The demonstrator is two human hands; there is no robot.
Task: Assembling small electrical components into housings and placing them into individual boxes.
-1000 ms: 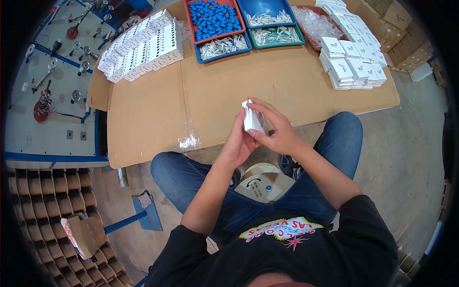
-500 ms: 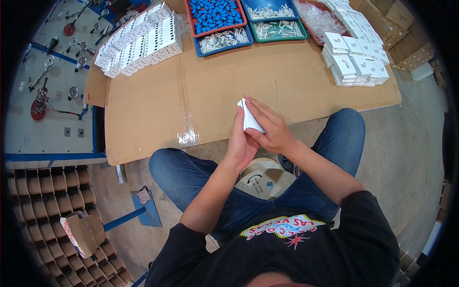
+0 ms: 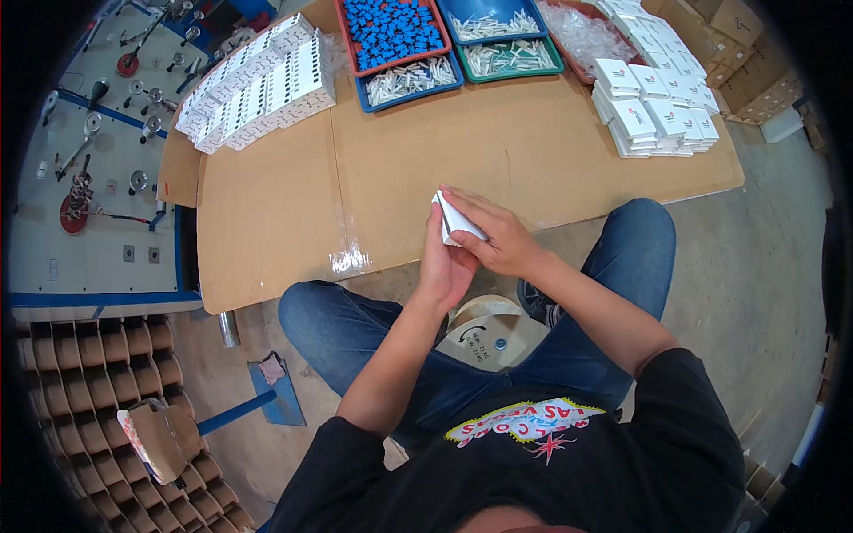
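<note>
Brown cardboard covers the table, and just above its near edge both hands meet. The left hand cups a small white box from below, fingers curled shut around it; the right hand presses closed over its top.

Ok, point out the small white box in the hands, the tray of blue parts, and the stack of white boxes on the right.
small white box (image 3: pixel 458 220), head view, its side face.
tray of blue parts (image 3: pixel 342 35), head view, its red left rim.
stack of white boxes (image 3: pixel 653 111), head view, a top box's lid.
</note>
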